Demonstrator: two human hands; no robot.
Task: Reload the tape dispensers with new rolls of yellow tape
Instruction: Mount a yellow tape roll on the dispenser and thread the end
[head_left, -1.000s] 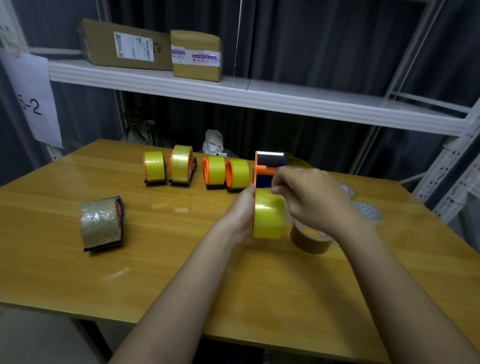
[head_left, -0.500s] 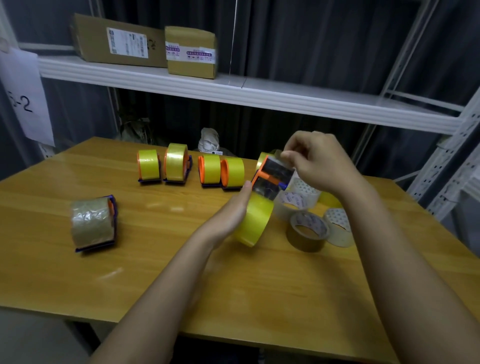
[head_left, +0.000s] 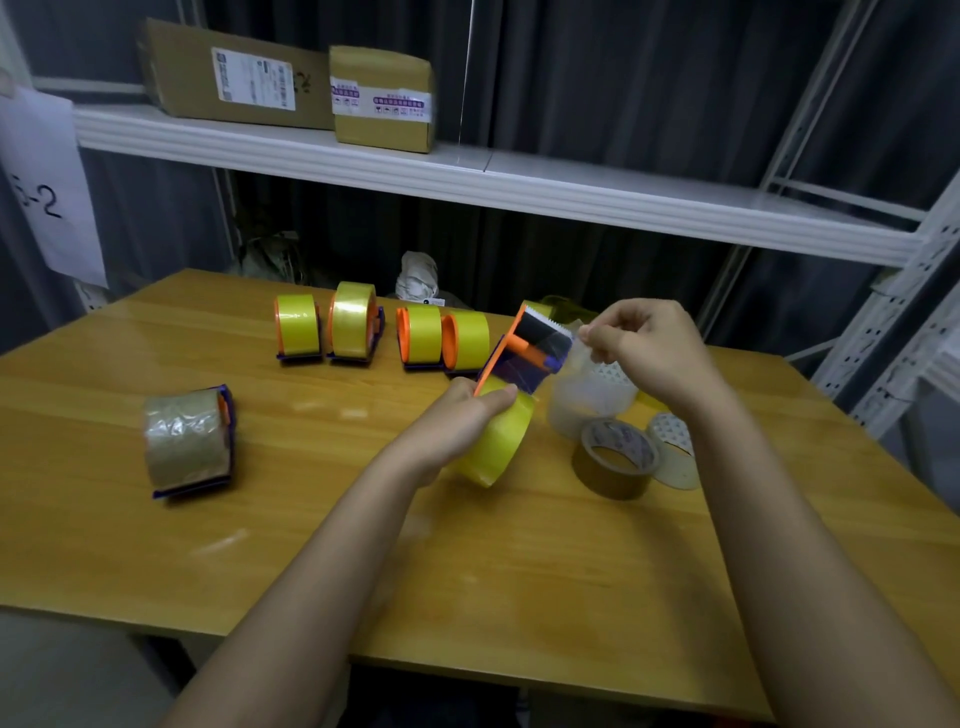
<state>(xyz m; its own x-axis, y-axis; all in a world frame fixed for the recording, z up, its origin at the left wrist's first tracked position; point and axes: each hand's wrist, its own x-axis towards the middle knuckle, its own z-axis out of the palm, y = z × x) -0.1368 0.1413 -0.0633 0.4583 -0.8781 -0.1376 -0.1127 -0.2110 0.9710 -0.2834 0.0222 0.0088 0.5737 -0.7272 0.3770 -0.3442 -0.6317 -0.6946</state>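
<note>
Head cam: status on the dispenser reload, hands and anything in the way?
Left hand grips yellow roll seated in tilted dispenser. Right hand pinches tape end by the cutter. Loose rolls under right hand, not blocking.

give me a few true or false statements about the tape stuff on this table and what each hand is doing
1. The left hand grips a dispenser loaded with yellow tape. True.
2. Four yellow-loaded dispensers stand in a row at the back of the table. True.
3. The right hand lies flat on the table. False: it is raised, fingers pinching by the dispenser's cutter end.
4. The brown tape roll sits on the shelf. False: it lies on the table.
5. The dispenser at far left holds yellow tape. False: brownish tape.
</note>
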